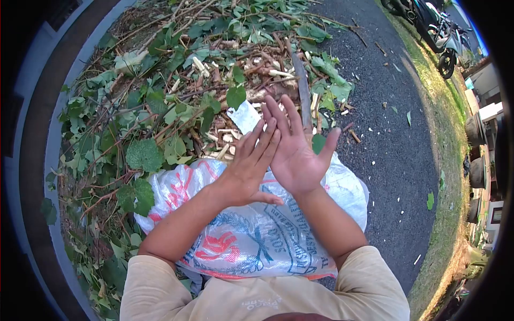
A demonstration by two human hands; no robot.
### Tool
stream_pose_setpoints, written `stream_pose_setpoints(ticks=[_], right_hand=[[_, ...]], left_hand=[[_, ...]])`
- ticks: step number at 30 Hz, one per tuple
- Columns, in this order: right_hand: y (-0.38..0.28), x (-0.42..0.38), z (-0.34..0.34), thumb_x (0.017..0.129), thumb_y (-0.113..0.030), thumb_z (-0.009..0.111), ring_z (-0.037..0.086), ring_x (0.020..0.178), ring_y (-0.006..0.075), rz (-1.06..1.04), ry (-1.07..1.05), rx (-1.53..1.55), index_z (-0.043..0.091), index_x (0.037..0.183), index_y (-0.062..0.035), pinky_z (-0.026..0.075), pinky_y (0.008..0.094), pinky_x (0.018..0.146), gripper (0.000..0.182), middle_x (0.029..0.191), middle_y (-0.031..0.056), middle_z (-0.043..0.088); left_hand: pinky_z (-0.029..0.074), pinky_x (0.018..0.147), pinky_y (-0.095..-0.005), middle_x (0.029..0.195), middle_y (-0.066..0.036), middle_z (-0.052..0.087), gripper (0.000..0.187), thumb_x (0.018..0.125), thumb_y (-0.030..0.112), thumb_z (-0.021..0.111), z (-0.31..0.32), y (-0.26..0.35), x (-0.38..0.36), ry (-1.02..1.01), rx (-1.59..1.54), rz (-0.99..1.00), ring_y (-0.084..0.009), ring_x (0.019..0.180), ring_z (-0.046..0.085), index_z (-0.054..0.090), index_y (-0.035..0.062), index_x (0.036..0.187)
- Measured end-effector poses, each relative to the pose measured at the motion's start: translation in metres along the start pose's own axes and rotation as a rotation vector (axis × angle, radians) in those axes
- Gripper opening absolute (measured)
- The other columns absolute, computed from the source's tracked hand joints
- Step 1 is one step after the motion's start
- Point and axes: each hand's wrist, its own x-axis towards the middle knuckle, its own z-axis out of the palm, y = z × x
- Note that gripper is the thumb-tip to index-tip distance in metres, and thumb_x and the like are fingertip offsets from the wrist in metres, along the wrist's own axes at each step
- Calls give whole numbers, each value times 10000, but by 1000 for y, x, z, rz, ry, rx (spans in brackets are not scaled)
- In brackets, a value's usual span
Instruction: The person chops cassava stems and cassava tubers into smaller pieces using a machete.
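Above my lap, my left hand [243, 168] has its fingers stretched out, their tips against the side of my right hand. My right hand [300, 155] is palm up with the fingers straight and the thumb spread wide. Neither hand holds anything. Under both forearms a white woven plastic sack [241, 219] with red and blue print lies across my legs. Just beyond the hands are a small white sheet [245, 116] and a pile of chopped stem pieces [227, 136]. A long, flat, dark blade-like piece [301, 80] points away from my right hand, its near end partly hidden.
Leafy cut branches [144, 155] cover the ground on the left and ahead. Dark asphalt [391, 160] with scattered chips runs along the right, bordered by a grass strip [455, 139]. Parked motorbikes [436, 35] stand at the far right, with pots [475, 131] below them.
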Motion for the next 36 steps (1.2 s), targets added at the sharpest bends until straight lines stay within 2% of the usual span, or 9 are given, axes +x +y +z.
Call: stream_pose_setpoints(ticks=[5, 8, 11, 12, 14, 16, 20, 21, 36], right_hand=[[-2, 7, -21, 925, -924, 249, 153, 1635, 289, -36, 90, -50, 197, 1695, -78, 98, 443, 1325, 1146, 1751, 182, 211], [3, 6, -22, 937, -912, 210, 138, 1640, 284, -86, 150, -189, 187, 1697, -66, 68, 443, 1324, 1137, 1753, 183, 206], [22, -2, -22, 955, -885, 124, 102, 1649, 323, -234, 11, -922, 168, 1692, -24, 12, 471, 1317, 1134, 1753, 205, 196], [23, -6, -21, 955, -885, 124, 102, 1649, 323, -242, 1, -925, 168, 1692, -24, 12, 471, 1317, 1134, 1753, 205, 196], [20, -9, -13, 955, -878, 151, 165, 1631, 390, -251, -227, -1478, 282, 1658, -2, 1, 545, 1305, 1131, 1728, 228, 259], [27, -11, -15, 957, -873, 198, 186, 1623, 406, -232, -283, -1566, 320, 1652, -21, 4, 585, 1295, 1106, 1723, 228, 273], [27, -10, -12, 963, -859, 244, 205, 1618, 410, -210, -308, -1754, 366, 1643, -57, 16, 610, 1285, 1059, 1723, 225, 274], [27, -6, -17, 955, -805, 413, 204, 1620, 405, -243, -313, -1757, 367, 1654, -110, 16, 638, 1273, 986, 1727, 216, 275], [13, 10, -24, 1018, -766, 308, 208, 1623, 381, -318, -152, -1947, 373, 1651, -95, -35, 619, 1275, 925, 1728, 201, 283]], left_hand=[[23, 1294, -592, 1731, -336, -79, 1377, 882, 868, 531, 4, 14, -1, -353, -71, -105, -461, 1627, -80, -103, -83, 1649], [9, 1304, -569, 1720, -348, -109, 1394, 870, 912, 476, 21, 9, -11, -285, -330, -64, -452, 1623, -116, -153, -62, 1643], [13, 1308, -546, 1726, -324, -150, 1281, 914, 918, 305, 26, 12, -18, -211, -657, -86, -443, 1626, -99, -168, -12, 1658], [8, 1310, -538, 1732, -306, -158, 1272, 898, 949, 218, 24, 13, -18, -196, -886, -116, -432, 1627, -103, -175, 13, 1665], [31, 1317, -504, 1763, -219, -132, 1283, 828, 993, 75, 19, 13, -18, -275, -1059, -245, -352, 1643, -65, -177, 66, 1679], [62, 1325, -468, 1785, -154, -42, 1401, 727, 1041, 13, 21, 6, -14, -187, -1604, -339, -284, 1650, 45, -144, 24, 1678], [111, 1323, -450, 1786, -133, 52, 1486, 656, 1080, -2, 6, -2, -15, -194, -1688, -422, -267, 1641, 121, -35, 20, 1696], [114, 1323, -448, 1785, -136, 60, 1491, 655, 1083, 4, 4, -3, -14, -192, -1710, -421, -268, 1640, 128, -13, 17, 1698], [148, 1314, -446, 1774, -167, 108, 1576, 614, 1111, 3, -17, -7, -7, -158, -1746, -276, -266, 1626, 188, 22, -48, 1681]])
